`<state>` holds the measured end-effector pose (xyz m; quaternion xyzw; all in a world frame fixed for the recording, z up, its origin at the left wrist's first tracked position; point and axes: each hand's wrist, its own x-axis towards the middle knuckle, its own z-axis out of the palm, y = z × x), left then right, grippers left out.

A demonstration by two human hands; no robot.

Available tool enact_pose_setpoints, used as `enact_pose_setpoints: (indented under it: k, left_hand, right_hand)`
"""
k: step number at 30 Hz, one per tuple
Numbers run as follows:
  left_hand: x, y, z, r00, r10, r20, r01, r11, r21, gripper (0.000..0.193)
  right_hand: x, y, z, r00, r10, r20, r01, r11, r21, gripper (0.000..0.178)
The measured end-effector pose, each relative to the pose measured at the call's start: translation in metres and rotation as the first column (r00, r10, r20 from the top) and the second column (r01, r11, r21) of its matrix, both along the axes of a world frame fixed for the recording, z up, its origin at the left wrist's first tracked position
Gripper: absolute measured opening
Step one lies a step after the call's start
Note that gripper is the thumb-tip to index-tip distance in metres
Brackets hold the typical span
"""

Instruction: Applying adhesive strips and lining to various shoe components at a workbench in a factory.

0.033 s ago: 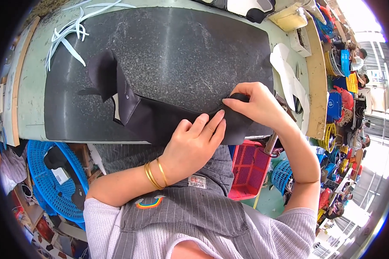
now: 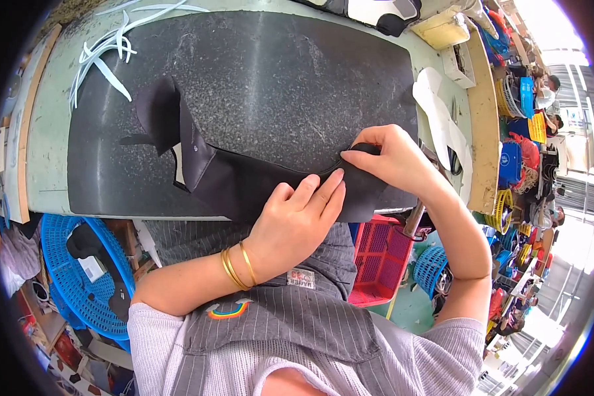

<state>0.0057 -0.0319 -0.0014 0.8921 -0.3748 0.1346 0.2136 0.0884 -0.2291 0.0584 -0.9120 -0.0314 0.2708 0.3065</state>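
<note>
A black, leather-like shoe upper piece (image 2: 244,178) lies along the near edge of a dark work mat (image 2: 244,86), its left end folded and standing up. A pale lining shows inside that fold. My left hand (image 2: 297,214) rests on the piece with fingers stretched out, their tips pressing near its curved upper edge. Just to the right, my right hand (image 2: 393,162) pinches the same edge between thumb and curled fingers, turning the material over. The fingertips of the right hand are partly hidden by the black material.
Pale blue strips (image 2: 105,59) lie at the mat's far left corner. White cut pieces (image 2: 439,112) sit to its right, by a wooden ledge (image 2: 485,132). Below the table stand a blue basket (image 2: 59,277) on the left and a red basket (image 2: 383,264) on the right.
</note>
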Motion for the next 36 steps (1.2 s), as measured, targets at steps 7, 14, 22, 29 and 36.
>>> enact_pose_setpoints:
  k: [7,14,22,29,36]
  left_hand:
    - [-0.002,0.002,0.001,1.0,-0.012,-0.008,0.012,0.999,0.031,0.038]
    - [0.001,0.003,0.0,0.999,-0.052,0.007,0.051,0.997,0.056,0.039]
    - [0.004,0.004,0.001,0.998,-0.056,0.007,0.056,0.998,0.041,0.044]
    - [0.001,0.0,0.002,0.998,-0.044,0.045,0.037,0.99,0.139,0.049]
    - [0.0,-0.004,0.002,0.998,-0.022,0.058,0.015,0.992,0.122,0.045]
  right_hand:
    - [0.0,0.004,0.001,0.981,-0.119,-0.156,0.136,0.986,0.098,0.024]
    - [-0.006,0.011,-0.001,0.99,0.104,0.092,-0.099,0.993,-0.06,0.02]
    - [-0.026,0.003,-0.02,0.761,0.405,0.507,-0.344,0.914,-0.214,0.011]
    - [-0.025,-0.008,-0.023,0.929,0.106,0.355,-0.164,0.977,0.137,0.015]
    - [-0.027,-0.007,-0.02,0.953,0.063,0.297,-0.108,0.985,0.137,0.018]
